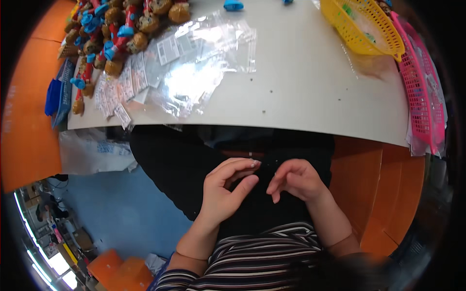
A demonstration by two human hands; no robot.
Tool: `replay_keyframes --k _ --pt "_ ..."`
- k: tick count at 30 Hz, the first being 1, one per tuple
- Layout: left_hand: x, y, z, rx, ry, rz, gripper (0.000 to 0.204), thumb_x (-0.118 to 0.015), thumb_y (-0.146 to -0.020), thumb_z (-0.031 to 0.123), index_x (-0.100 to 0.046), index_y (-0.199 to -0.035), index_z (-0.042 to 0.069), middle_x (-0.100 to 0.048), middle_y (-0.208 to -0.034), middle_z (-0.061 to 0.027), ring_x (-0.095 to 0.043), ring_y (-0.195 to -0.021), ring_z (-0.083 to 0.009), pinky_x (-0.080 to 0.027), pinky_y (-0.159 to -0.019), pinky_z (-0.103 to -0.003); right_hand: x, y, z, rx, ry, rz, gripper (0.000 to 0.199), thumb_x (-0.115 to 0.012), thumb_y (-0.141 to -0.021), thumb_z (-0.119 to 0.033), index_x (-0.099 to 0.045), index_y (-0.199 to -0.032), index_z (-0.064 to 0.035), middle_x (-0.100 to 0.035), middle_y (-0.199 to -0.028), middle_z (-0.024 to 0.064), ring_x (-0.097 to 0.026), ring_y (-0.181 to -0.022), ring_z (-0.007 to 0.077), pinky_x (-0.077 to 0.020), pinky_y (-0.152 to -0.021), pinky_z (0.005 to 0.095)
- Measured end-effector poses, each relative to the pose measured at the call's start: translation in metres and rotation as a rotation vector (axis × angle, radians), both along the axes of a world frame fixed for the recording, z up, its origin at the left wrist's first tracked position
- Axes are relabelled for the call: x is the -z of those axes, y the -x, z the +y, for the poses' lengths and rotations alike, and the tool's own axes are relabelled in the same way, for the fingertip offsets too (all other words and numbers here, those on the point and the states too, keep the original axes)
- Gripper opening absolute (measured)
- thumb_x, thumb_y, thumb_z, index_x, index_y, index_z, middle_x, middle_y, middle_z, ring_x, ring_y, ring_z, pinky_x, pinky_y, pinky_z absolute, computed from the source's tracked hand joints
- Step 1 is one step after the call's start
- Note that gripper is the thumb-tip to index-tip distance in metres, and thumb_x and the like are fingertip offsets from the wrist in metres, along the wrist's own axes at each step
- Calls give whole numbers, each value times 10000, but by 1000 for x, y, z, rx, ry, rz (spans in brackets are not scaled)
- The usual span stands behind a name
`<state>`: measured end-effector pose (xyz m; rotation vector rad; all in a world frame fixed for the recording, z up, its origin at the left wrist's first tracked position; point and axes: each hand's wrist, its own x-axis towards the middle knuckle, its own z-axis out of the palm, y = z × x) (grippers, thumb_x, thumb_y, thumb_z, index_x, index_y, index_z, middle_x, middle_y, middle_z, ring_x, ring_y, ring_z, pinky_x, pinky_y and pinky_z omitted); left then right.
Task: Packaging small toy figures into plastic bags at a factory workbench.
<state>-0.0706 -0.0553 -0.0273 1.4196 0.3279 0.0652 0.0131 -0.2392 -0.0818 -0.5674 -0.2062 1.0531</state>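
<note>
Above my lap, just short of the table's near edge, my left hand (224,189) is held with curved fingers and its thumb apart from them. Nothing shows in its grasp. Facing it across a small gap is my right hand (300,180), its fingers bent and partly spread, also with nothing visible in it. Neither hand touches the white table (301,87). Transparent plastic bags (204,68) lie flat on the table beyond my left hand, shining with glare. Small printed paper slips (131,80) are strewn beside them.
Many small toy figures (114,39) in brown, red and blue are heaped at the far left. A yellow basket (347,30) and a pink basket (420,97) stand at the right. One blue piece (233,5) lies at the far edge. Orange panels (357,169) flank my legs.
</note>
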Motion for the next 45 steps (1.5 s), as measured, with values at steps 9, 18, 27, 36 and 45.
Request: replay_keyframes --k 9,18,27,36,45 --pt "-9 -10 -6 -63 -361 -208 267 -754 -693 -61 -663 -943 -34 -655 -902 -134 -641 -836 -194 -524 -728 -275 -13 7 24 -137 -277 23 574 -400 -1000 -362 -321 -1390 52 -657 -733 195 -621 -536 196 -509 -510 257" --pt "-35 -38 44 -272 -637 -396 57 -641 -828 8 -614 -792 -28 -630 -755 -104 -588 -698 -166 -460 -637 -254 -86 -32 16 217 524 -712 225 -531 -849 -29 -639 -1014 78 -661 -715 174 -624 -590 197 -511 -544 289" --pt "-8 -170 69 -382 -1463 -133 313 -650 -844 190 -605 -1109 31 -585 -1166 -245 -508 -1155 -453 -404 -981 -480 -77 -92 27 528 954 -1122 136 -555 -907 -24 -632 -993 47 -659 -851 74 -621 -766 121 -493 -731 233" --pt "-23 -132 58 -72 -1040 -422 226 -638 -825 25 -664 -1040 87 -641 -1163 -95 -574 -1139 -332 -430 -983 -439 -70 -99 27 646 799 -795 279 -495 -967 -137 -544 -1186 28 -640 -1006 113 -612 -783 127 -501 -692 229" --pt "-15 -122 70 -334 -983 -721 257 -697 -746 -16 -663 -990 58 -661 -1008 -121 -669 -902 -315 -478 -940 -425 -101 -126 69 744 896 -1044 429 -447 -994 -308 -447 -1311 -19 -561 -1169 107 -564 -911 110 -492 -775 242"
